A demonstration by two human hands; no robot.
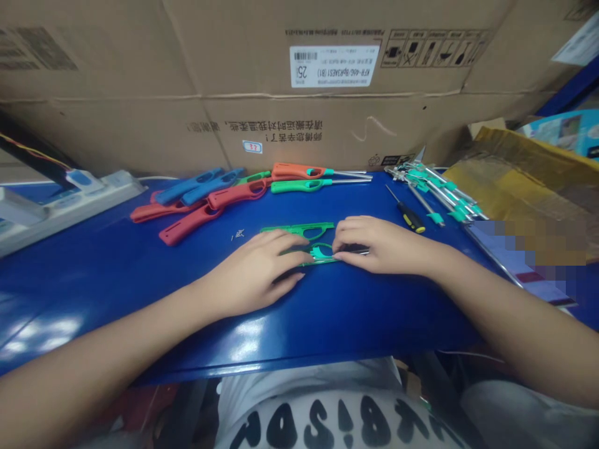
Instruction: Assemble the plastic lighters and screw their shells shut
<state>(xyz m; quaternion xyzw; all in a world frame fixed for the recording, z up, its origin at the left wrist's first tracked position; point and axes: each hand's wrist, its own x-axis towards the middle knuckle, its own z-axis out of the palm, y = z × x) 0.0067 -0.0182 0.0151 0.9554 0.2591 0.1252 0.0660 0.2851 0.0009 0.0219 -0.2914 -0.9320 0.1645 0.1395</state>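
Both hands are at a green lighter half-shell [322, 261] lying low over the blue table. My left hand [257, 271] is closed around its handle end, which the fingers mostly hide. A teal trigger [321, 251] sits in the shell's finger loop. My right hand [374, 244] pinches the front of the piece, where a thin metal tube [360, 252] shows under the fingers. Just behind lies a second green half-shell [306, 231] with an open loop, close to the fingertips of both hands.
Red lighter bodies [189, 226], blue ones [187, 187] and orange and green lighters with tubes [297, 171] lie behind. To the right are a screwdriver [407, 212], metal tubes with teal parts [444, 190] and a yellow-taped package [510, 181]. A power strip [93, 206] lies left; cardboard [253, 68] stands behind.
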